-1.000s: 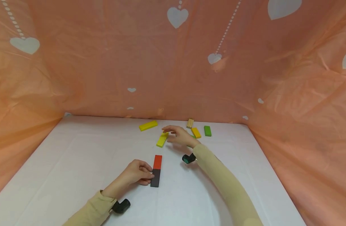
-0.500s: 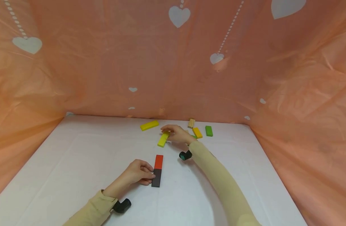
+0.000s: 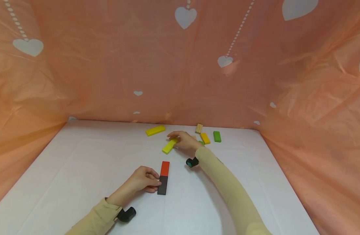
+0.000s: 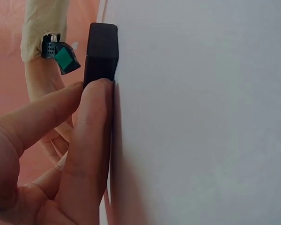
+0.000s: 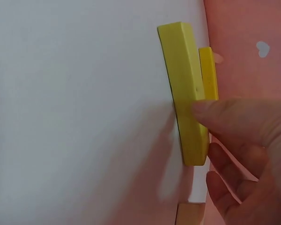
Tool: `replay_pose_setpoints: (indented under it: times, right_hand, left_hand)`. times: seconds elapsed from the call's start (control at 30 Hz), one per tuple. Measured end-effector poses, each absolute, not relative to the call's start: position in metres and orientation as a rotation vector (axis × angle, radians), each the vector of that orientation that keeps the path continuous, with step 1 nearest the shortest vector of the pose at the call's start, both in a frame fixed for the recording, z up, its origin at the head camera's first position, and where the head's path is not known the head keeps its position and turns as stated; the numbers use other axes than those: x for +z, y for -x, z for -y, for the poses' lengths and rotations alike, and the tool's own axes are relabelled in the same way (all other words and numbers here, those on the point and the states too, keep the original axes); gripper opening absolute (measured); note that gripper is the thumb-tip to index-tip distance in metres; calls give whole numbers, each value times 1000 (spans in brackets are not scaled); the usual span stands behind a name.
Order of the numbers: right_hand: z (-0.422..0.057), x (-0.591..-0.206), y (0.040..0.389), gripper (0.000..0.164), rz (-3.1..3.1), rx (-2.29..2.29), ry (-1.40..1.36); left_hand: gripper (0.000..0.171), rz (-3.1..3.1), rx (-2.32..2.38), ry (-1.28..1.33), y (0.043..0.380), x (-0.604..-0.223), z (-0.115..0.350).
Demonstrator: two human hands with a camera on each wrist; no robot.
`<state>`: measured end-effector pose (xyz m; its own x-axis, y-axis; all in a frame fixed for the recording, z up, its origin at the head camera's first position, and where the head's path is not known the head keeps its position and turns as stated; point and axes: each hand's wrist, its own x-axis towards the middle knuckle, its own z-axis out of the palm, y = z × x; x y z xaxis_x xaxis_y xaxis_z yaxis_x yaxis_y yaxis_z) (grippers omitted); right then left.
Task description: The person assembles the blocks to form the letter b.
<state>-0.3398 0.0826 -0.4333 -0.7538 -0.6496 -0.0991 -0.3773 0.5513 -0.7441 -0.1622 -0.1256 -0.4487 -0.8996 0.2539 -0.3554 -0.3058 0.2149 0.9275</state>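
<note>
In the head view my left hand (image 3: pixel 144 179) rests beside a black wooden block (image 3: pixel 163 185), fingertips at its left side. The left wrist view shows two fingertips against the near face of that black block (image 4: pixel 101 51). A red block (image 3: pixel 165 168) lies end to end with the black one, at its far end. Farther back, my right hand (image 3: pixel 184 142) pinches a yellow-green block (image 3: pixel 169 147) near its far end. In the right wrist view the thumb lies on the side of this yellow-green block (image 5: pixel 180 89), other fingers partly hidden behind it.
A yellow block (image 3: pixel 155 130) lies at the back left of the white table (image 3: pixel 80 176). Behind the right hand are a striped wooden block (image 3: pixel 199 128), an orange-yellow block (image 3: pixel 205 138) and a green block (image 3: pixel 217 136). Another green piece (image 3: pixel 201 142) is partly hidden. An orange curtain (image 3: pixel 180 81) surrounds the table.
My right hand has moved slightly left onto the yellow-green block and now pinches it; the block has turned a little. The left hand stays at the black block.
</note>
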Motion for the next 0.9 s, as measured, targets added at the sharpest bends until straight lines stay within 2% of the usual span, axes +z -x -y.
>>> replay_pose_setpoints:
  times: [0.33,0.6,0.9]
  right_hand:
    - [-88,-435,340,45,-2464,-989,852]
    - [-93,-438,341,38,-2519,-893,886]
    - [-94,-432,334,42,-2509,-819,951]
  left_hand:
    - [26,-2059,1734,34,160,-447,124]
    - [26,-2068,1731,37,159,-448,123]
    - [25,-2082,1724,58,158,-448,122]
